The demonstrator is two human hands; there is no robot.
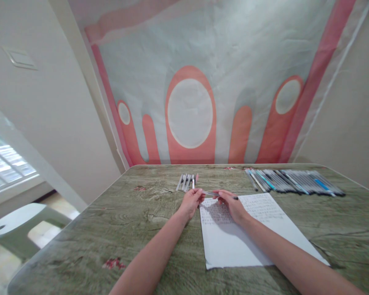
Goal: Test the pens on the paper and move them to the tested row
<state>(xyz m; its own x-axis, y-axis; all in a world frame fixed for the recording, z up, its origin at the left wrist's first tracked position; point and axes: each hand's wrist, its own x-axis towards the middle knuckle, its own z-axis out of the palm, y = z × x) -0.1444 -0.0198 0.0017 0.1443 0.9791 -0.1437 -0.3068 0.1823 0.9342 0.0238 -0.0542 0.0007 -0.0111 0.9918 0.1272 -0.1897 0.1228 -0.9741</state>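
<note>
Both hands hold one slim pen with a dark end, level above the top edge of the paper. My left hand pinches its left end. Fingers of my right hand are closed round the other part, and the black tip pokes out to the right. Beneath my right hand lies a white sheet of paper with rows of handwriting across its upper part. Just beyond my left hand, a small group of pens lies side by side, with a pinkish one at its right.
A long row of pens, mostly grey and black with some blue, lies at the back right of the wood-patterned table. A white stool stands left of the table. Behind hangs a patterned sheet.
</note>
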